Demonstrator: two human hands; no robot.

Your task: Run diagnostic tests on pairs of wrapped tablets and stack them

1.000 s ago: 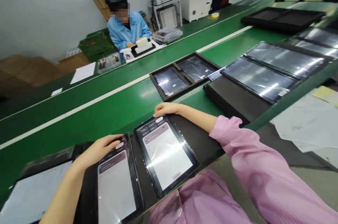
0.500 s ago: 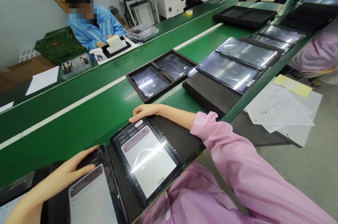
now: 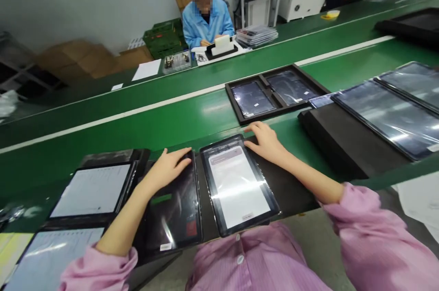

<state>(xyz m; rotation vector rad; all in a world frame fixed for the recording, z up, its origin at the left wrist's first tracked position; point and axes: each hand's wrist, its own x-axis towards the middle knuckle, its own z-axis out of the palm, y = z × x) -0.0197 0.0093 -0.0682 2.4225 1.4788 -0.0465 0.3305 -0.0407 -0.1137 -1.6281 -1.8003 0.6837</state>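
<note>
Two tablets lie side by side on black foam at the near edge of the green bench. My left hand (image 3: 167, 168) rests on the top end of the left tablet (image 3: 173, 211), fingers apart; its screen is mostly dark, with a small green bar and a red patch. The right tablet (image 3: 239, 186) shows a bright white page under a greyish banner. At its upper right corner is my right hand (image 3: 266, 144), thumb and fingers spread, the thumb by the tablet's edge. Nothing is gripped in either hand.
More lit tablets (image 3: 92, 190) lie at my left. A black tray (image 3: 236, 116) with two tablets sits on the green belt (image 3: 164, 119). Large tablets (image 3: 387, 110) rest on black foam (image 3: 338, 142) at right. Across the belt sits a co-worker in blue (image 3: 207, 19).
The view has swung left. The left tablet's screen has gone from a white page to mostly dark. On the right tablet, the dark panel of buttons above the banner has gone.
</note>
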